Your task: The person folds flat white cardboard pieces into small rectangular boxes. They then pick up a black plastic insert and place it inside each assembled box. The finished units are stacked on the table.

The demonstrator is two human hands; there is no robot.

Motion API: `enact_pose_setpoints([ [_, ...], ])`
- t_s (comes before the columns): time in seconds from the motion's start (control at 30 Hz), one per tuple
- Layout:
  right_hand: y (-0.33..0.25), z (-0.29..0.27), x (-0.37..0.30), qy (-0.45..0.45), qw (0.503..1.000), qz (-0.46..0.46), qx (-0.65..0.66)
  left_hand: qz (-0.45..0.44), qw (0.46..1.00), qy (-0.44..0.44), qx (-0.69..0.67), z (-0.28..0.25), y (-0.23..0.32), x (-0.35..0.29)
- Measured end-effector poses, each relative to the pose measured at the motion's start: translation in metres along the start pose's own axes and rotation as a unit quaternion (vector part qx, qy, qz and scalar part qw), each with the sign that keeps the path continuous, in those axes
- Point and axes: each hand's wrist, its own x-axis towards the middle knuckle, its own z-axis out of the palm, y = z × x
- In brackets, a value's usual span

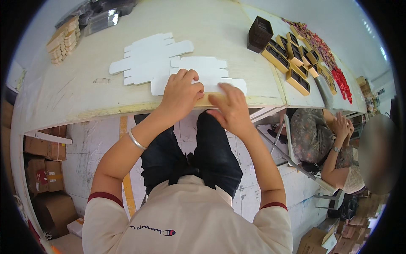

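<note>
A flat white die-cut box blank lies at the table's front edge, its near strip folded up to show a gold side. My left hand presses on the blank with curled fingers, the tips at the gold strip. On the right end of that strip, my right hand pinches, thumb below and the index finger laid over the white board. What the left fingertips grip is partly hidden. Just beyond lies a stack of white blanks, its tabs sticking out to the sides.
Gold boxes with dark inserts and a dark brown stack of trays stand at the right. Red and gold pieces lie behind them. Folded pale pieces are piled at far left. Another person sits on my right.
</note>
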Motion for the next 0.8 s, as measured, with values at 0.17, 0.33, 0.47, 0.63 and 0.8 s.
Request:
enact_pose_setpoints([
  [0.17,0.004,0.008,-0.011,-0.036,0.999,0.014,0.015,0.036,0.995,-0.033,-0.091,-0.006,0.006,-0.022],
  [0.33,0.012,0.005,0.021,-0.15,0.987,0.031,0.045,-0.065,0.986,-0.052,-0.146,-0.007,-0.007,-0.016],
  [0.47,0.022,-0.001,0.035,-0.213,0.969,0.087,0.09,-0.133,0.975,-0.129,-0.12,-0.017,-0.009,0.0],
  [0.63,0.036,-0.018,0.026,-0.211,0.955,0.143,0.151,-0.145,0.976,-0.145,-0.076,-0.021,-0.011,0.002],
  [0.8,0.024,-0.035,0.014,-0.193,0.939,0.241,0.152,0.009,0.995,0.08,0.055,-0.037,0.023,0.002],
])
